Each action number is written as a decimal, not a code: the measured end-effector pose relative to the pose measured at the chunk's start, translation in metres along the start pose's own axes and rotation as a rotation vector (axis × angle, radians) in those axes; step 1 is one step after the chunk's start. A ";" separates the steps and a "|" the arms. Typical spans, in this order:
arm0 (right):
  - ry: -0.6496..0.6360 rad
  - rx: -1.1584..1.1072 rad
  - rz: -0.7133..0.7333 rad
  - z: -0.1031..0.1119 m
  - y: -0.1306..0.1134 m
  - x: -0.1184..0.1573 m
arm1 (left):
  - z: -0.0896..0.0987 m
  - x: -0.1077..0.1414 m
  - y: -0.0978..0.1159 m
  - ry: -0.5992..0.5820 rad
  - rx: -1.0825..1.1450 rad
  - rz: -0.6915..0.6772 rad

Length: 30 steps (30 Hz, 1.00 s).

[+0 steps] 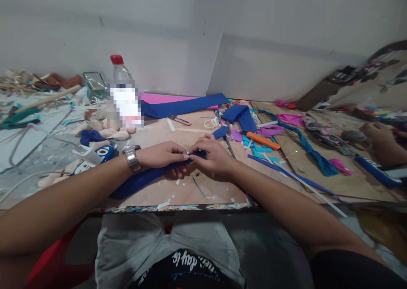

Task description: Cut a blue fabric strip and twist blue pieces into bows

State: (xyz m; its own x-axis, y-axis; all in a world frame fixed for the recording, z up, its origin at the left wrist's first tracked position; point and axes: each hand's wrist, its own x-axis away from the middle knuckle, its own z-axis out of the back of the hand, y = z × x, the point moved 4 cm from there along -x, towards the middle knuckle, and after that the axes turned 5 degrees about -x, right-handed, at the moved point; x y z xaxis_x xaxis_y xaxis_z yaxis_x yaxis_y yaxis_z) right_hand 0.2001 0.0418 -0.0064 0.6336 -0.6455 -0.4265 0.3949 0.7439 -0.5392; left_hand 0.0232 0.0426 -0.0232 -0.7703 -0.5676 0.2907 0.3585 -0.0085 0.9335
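Note:
A dark blue fabric strip (140, 182) runs from the table's front left up to both hands. My left hand (165, 155), with a metal watch on its wrist, pinches the strip near its end, some fingers beneath it. Close against it on the right, my right hand (214, 157) has its fingers closed on the same blue fabric, which looks folded between the two hands. Behind the hands lie a small pair of pink-handled snips (180, 120) and a ring of tape (209, 124). An orange cutter (263, 140) rests to the right.
At the back stands a red-capped bottle (122, 70) beside a blurred-out patch. Another blue strip (187, 106) lies along the wall. A blue-and-white glue gun (95, 158) is by my left forearm. At the far right another person's hand (378, 138) shows over scattered fabric pieces.

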 end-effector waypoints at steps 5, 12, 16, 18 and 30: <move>0.017 -0.011 0.007 0.002 -0.001 0.000 | 0.003 0.005 0.019 0.242 -0.526 -0.236; 0.027 0.008 -0.022 0.005 -0.002 -0.001 | 0.000 0.005 0.013 0.204 -0.370 -0.148; 0.035 0.016 -0.028 0.004 -0.001 -0.001 | 0.001 0.004 0.011 0.205 -0.357 -0.121; 0.044 0.016 -0.025 0.004 -0.001 -0.001 | 0.001 0.004 0.012 0.221 -0.424 -0.140; 0.056 0.007 -0.023 0.004 -0.002 -0.001 | 0.002 0.010 0.024 0.420 -0.731 -0.206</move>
State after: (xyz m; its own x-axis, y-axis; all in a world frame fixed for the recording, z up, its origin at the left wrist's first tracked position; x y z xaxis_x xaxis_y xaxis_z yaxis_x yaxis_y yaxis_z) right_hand 0.2012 0.0422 -0.0022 0.5863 -0.6712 -0.4536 0.4141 0.7295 -0.5444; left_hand 0.0229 0.0387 0.0023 -0.6501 -0.7525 -0.1052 0.5935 -0.5893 0.5481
